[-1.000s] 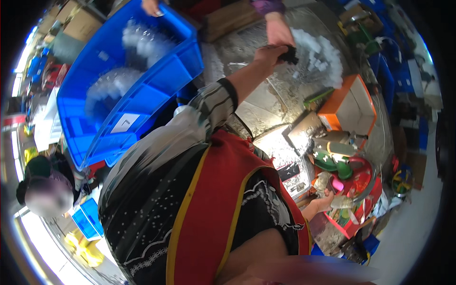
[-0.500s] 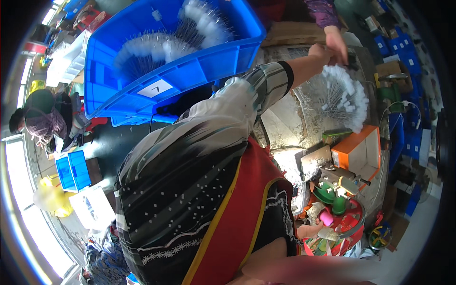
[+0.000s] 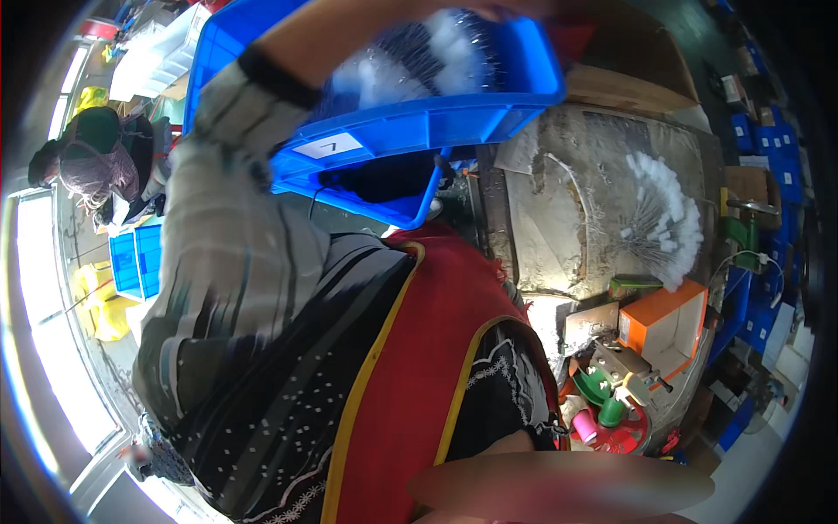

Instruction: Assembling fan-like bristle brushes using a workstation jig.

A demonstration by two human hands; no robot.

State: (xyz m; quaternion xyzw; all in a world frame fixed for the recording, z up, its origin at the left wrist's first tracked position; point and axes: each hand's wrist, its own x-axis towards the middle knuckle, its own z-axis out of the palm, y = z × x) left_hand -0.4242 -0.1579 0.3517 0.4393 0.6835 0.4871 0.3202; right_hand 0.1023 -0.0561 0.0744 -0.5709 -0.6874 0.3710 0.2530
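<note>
My left arm, in a striped sleeve, stretches over the blue bin [image 3: 489,118]. My left hand [image 3: 489,9] is at the top picture edge, above the bin's far side; it is cut off and smeared, so its fingers do not show. Inside the bin lie bunches of thin wires with white tips [image 3: 454,52]. A fan of similar white-tipped wires [image 3: 668,214] rests on the worktable [image 3: 546,218] to the right. My right forearm [image 3: 506,442] shows low in the picture; my right hand is not visible. Near it are a pink spool [image 3: 584,426] and a machine with green parts [image 3: 611,410].
An orange box [image 3: 668,323] stands beside the machine, with a small green tray [image 3: 635,285] above it. Another blue bin [image 3: 397,205] is below the first. Blue shelf boxes [image 3: 777,157] line the right. A person [image 3: 96,162] is at the far left.
My left arm has swung from the wires on the table over to the blue bin. A co-worker's hand in a purple sleeve has left the view. My right hand no longer shows by the pink spool.
</note>
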